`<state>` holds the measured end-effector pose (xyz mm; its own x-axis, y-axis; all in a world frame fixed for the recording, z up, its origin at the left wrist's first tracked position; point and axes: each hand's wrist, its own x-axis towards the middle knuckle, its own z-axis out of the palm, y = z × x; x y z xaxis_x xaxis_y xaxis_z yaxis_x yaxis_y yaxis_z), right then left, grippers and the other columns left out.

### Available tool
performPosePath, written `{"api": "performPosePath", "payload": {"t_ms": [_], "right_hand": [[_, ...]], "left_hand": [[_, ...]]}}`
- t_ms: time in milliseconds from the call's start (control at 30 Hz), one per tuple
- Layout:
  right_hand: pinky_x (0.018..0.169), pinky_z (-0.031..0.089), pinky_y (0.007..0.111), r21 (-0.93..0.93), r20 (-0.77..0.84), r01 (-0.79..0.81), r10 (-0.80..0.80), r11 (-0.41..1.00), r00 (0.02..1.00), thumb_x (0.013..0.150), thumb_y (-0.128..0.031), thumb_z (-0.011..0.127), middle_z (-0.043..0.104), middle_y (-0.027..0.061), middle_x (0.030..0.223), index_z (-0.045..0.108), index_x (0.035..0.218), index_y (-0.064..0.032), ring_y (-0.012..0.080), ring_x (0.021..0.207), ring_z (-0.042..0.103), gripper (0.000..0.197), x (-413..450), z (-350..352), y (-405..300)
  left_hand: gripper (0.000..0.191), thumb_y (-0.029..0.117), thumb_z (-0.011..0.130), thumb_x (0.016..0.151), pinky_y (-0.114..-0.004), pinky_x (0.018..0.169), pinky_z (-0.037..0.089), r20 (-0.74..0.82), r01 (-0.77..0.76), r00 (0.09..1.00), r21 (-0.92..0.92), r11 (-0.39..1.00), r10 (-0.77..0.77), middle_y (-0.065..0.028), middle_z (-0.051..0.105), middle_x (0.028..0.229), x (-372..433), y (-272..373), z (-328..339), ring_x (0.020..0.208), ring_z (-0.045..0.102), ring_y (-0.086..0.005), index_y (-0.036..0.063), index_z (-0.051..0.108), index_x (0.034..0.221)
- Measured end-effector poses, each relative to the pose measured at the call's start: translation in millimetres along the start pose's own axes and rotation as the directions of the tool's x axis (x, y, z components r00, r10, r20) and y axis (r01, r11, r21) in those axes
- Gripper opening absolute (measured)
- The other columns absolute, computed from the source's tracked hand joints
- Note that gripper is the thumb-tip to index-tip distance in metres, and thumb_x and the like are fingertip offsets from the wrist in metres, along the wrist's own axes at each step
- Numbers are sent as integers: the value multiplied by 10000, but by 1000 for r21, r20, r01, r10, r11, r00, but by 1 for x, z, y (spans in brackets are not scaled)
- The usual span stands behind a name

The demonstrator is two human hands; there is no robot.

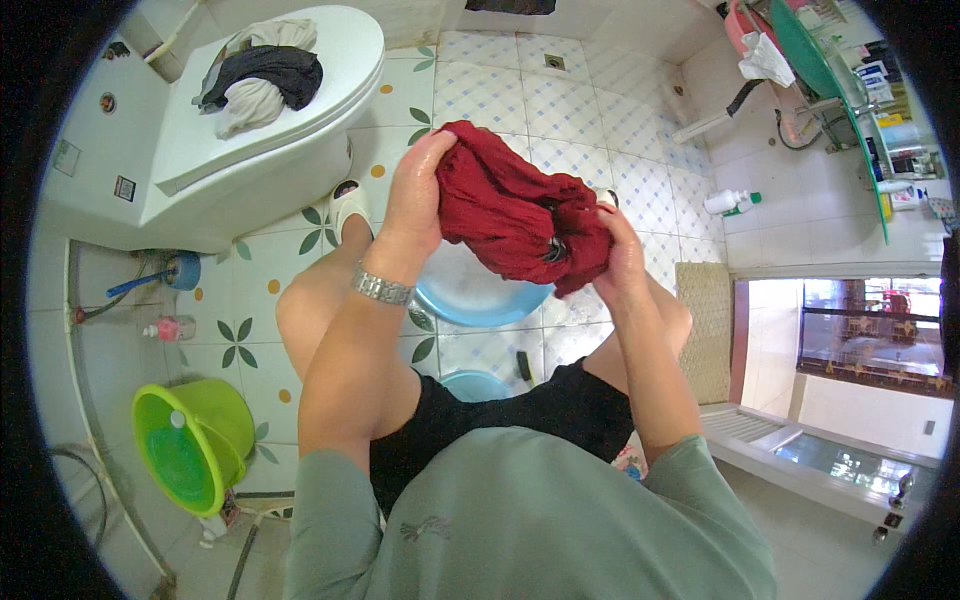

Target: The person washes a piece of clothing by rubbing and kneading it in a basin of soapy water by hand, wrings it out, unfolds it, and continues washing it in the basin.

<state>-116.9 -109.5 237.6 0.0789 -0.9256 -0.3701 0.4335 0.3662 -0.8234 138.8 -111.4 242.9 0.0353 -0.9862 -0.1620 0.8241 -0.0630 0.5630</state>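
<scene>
A dark red cloth garment point(510, 202), bunched and wet-looking, stretches between my two hands in the middle of the view. My left hand point(416, 184) grips its left end, thumb on top; a metal-band watch sits on that wrist. At the other end my right hand point(621, 251) holds the gathered fabric. A small dark patch shows in the folds near the right hand. Below the garment stands a light blue basin point(480, 300) with whitish, sudsy water, partly hidden by the cloth.
On the closed toilet lid point(352, 45) lie black and pale clothes point(270, 75). A lime green bucket point(225, 420) of water stands at left. Behind the basin are a smaller blue basin point(476, 386) and a brush point(523, 365). White bottles point(726, 201) stand by the right wall, below a glass shelf point(862, 150).
</scene>
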Motion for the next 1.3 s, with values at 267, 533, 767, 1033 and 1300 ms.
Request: {"api": "performPosePath", "payload": {"t_ms": [267, 533, 767, 1033, 1300], "right_hand": [[813, 519, 314, -163, 150, 181, -157, 970, 976, 953, -149, 544, 643, 92, 948, 587, 1083, -12, 188, 859, 635, 193, -18, 8, -95], [806, 516, 315, -232, 296, 343, -270, 910, 916, 951, -198, 572, 628, 70, 923, 555, 1122, -24, 174, 850, 631, 245, -36, 61, -154], [787, 520, 291, -195, 457, 355, -236, 914, 858, 940, -168, 597, 638, 67, 955, 586, 1090, -18, 156, 858, 637, 213, -44, 110, -164], [779, 526, 292, -234, 457, 333, -199, 913, 867, 946, -159, 588, 649, 72, 973, 595, 1097, -20, 156, 865, 642, 206, -43, 122, -155], [850, 512, 318, -299, 289, 387, -304, 872, 908, 968, -181, 558, 657, 103, 1034, 561, 1148, -12, 185, 942, 638, 247, -33, 83, -181]], "left_hand": [[243, 211, 497, 964, -342, 890, 496, -98, -178, 977, 124, 976, 191, -95, 664, 1051, 7, 12, -4, 967, 630, -196, 30, 614, 1077], [265, 166, 553, 937, -283, 803, 502, 38, -148, 987, 619, 772, 159, -92, 684, 985, 6, -5, -8, 861, 629, -148, -29, 632, 1098], [527, 100, 671, 844, -313, 898, 493, 424, -361, 902, 645, 673, 78, -117, 640, 1146, -8, -37, 11, 1012, 621, -182, 45, 487, 1335], [337, 49, 625, 909, -266, 878, 482, 407, -253, 913, 631, 733, -36, -57, 637, 1083, -13, -34, 32, 977, 587, -105, -20, 541, 1228], [246, 19, 522, 842, -289, 797, 493, 350, -394, 915, 668, 632, 201, -114, 670, 958, -1, -6, 16, 852, 618, -158, -12, 604, 1071]]}}
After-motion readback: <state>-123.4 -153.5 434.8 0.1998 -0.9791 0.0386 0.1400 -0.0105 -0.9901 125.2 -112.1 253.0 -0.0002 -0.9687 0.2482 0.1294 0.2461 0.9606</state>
